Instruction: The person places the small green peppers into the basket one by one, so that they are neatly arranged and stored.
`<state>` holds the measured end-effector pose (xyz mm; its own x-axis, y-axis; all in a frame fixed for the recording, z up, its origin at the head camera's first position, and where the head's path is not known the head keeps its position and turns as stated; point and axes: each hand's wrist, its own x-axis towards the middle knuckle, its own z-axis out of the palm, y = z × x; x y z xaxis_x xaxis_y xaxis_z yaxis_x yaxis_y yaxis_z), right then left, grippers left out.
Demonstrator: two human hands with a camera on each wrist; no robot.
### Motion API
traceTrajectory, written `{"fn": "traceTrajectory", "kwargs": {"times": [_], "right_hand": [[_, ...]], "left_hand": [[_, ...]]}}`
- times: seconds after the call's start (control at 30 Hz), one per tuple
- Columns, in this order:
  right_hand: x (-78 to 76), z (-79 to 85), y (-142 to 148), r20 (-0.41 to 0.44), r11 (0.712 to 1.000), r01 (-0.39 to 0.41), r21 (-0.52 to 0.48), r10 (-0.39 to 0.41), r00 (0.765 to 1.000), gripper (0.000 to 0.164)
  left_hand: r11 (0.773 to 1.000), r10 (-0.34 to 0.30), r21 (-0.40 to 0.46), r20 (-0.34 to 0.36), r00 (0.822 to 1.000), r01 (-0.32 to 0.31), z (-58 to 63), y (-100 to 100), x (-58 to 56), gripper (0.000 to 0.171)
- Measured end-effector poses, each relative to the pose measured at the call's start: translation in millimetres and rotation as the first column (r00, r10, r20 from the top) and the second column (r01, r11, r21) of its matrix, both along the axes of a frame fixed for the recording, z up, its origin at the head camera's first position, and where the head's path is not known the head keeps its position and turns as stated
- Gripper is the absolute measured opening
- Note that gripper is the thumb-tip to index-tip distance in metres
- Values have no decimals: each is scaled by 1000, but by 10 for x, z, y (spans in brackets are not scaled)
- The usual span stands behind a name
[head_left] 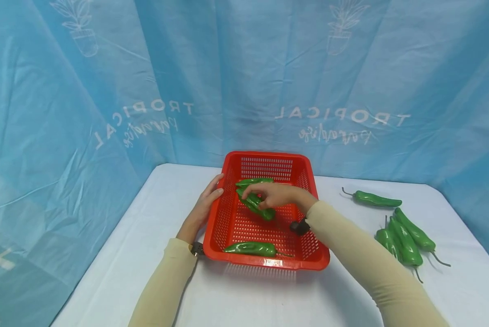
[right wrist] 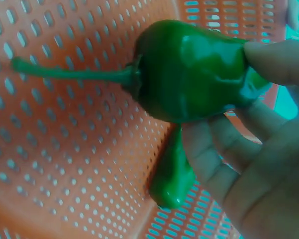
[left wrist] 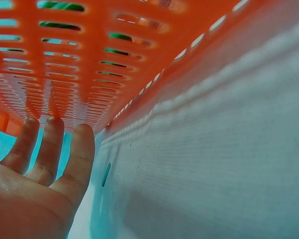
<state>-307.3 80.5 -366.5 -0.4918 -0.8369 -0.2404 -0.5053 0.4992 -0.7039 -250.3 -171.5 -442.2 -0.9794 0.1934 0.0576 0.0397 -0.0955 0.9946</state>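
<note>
A red plastic basket point(head_left: 264, 262) with slotted walls stands on the white-covered table. Inside it my right hand point(head_left: 274, 194) pinches a long green pepper point(right wrist: 189, 74) between thumb and fingers, its stem pointing away from the palm. Another green pepper point(head_left: 255, 181) lies behind it along the far wall, and a third pepper point(head_left: 248, 248) rests along the near wall. My left hand point(head_left: 203, 206) is at the basket's left side. Its fingers point(left wrist: 52, 144) extend straight along the outer wall, fingertips right at the slots.
To the right of the basket, several green peppers lie on the white tablecloth point(head_left: 350, 231): a single pepper point(head_left: 377, 199) farther back and a bunch of peppers point(head_left: 405, 240) nearer. Blue printed curtains point(head_left: 248, 91) enclose the table's back and sides.
</note>
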Motion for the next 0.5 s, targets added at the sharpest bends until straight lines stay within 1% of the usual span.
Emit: {"fn": "traceTrajectory", "kwargs": {"times": [0.17, 0.27, 0.4, 0.5], "right_hand": [[29, -69, -53, 7, 994, -31, 109, 31, 1000, 45], [54, -86, -91, 9, 988, -35, 153, 34, 999, 45], [90, -109, -156, 3, 981, -24, 193, 24, 1000, 45], [105, -156, -199, 30, 977, -44, 208, 38, 999, 45]], "left_hand": [[1000, -2, -5, -7, 1000, 2, -13, 0, -4, 58], [1000, 0, -3, -5, 1000, 0, -16, -1, -5, 58], [1000, 7, -2, 0, 1000, -7, -18, -4, -7, 58], [1000, 5, -3, -2, 1000, -5, -19, -1, -7, 57]]}}
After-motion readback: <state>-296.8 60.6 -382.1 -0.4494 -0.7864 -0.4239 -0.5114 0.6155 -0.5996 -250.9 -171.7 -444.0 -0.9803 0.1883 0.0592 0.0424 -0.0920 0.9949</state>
